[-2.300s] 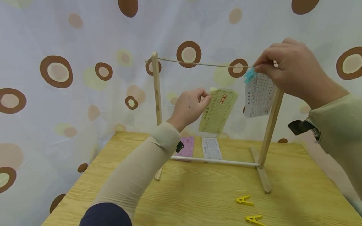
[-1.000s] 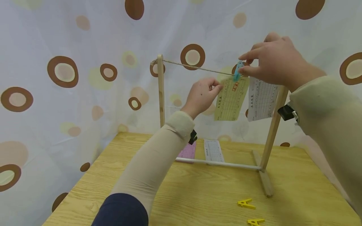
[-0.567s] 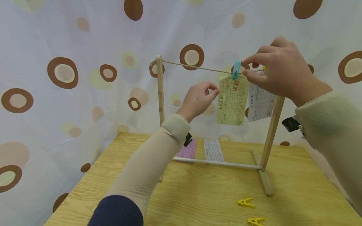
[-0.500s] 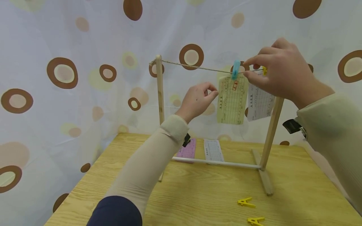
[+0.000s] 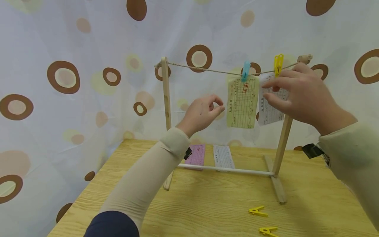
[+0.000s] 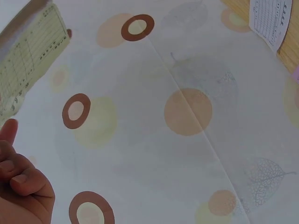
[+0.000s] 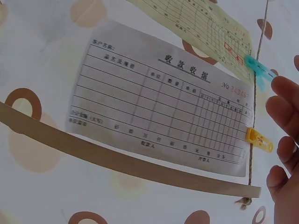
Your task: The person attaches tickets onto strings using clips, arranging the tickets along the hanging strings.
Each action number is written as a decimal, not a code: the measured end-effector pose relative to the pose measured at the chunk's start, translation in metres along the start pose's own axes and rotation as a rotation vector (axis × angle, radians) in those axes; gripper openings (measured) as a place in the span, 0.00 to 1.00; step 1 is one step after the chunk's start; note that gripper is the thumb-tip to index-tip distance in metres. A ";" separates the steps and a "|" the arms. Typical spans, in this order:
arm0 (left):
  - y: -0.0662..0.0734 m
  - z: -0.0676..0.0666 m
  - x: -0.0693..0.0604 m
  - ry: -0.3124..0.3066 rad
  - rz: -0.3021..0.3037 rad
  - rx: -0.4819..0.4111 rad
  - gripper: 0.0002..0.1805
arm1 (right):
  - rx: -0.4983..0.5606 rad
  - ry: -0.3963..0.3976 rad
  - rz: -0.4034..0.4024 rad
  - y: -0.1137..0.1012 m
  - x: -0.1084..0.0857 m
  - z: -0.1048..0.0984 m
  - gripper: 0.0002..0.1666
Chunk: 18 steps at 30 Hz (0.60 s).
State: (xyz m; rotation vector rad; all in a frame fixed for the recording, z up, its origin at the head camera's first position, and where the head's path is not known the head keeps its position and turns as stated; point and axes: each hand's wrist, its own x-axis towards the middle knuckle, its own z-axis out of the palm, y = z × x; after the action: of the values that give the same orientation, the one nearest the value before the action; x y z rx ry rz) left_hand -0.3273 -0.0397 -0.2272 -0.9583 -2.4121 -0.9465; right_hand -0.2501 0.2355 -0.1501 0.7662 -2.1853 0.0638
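A yellow receipt slip (image 5: 242, 105) hangs from the string (image 5: 204, 69), clipped by a blue clothespin (image 5: 245, 71). To its right, a yellow clothespin (image 5: 278, 65) fixes a white receipt slip (image 5: 269, 113), its print readable in the right wrist view. My left hand (image 5: 204, 113) is left of the yellow slip, fingers loosely bent, holding nothing. My right hand (image 5: 305, 95) is in front of the white slip with thumb and fingers parted, free of both clothespins. In the right wrist view its fingertips (image 7: 284, 86) appear close to the blue clothespin.
The string runs between two wooden posts (image 5: 166, 95) joined low down by a white bar (image 5: 231, 170). Behind the bar, a pink slip (image 5: 196, 154) and another white slip (image 5: 223, 156) lie on the wooden table (image 5: 207, 204). Two yellow clothespins (image 5: 258, 211) lie near its front.
My right hand brought the blue clothespin left onto the yellow slip and string, let go, and drew back down and right. The left hand let go of the slip and moved slightly down-left.
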 end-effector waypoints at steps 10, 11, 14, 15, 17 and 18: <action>-0.015 0.005 -0.019 -0.082 -0.007 0.013 0.14 | 0.088 -0.019 0.032 0.001 -0.039 0.019 0.13; -0.018 0.006 -0.022 -0.092 -0.009 0.017 0.14 | 0.097 -0.025 0.043 0.001 -0.044 0.021 0.13; -0.027 0.011 -0.032 -0.130 -0.001 0.041 0.15 | 0.116 -0.053 0.085 -0.001 -0.057 0.027 0.13; -0.030 0.013 -0.035 -0.144 0.001 0.050 0.16 | 0.121 -0.059 0.095 -0.002 -0.061 0.029 0.13; -0.037 0.017 -0.043 -0.173 0.003 0.069 0.16 | 0.140 -0.065 0.114 -0.003 -0.071 0.034 0.13; -0.040 0.020 -0.048 -0.188 0.000 0.082 0.17 | 0.152 -0.064 0.114 -0.003 -0.076 0.037 0.12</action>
State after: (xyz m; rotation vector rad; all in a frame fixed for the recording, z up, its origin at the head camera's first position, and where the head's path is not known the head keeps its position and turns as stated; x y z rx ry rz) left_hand -0.3245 -0.0693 -0.2860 -1.0595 -2.5834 -0.7823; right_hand -0.2367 0.2606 -0.2295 0.7351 -2.3033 0.2693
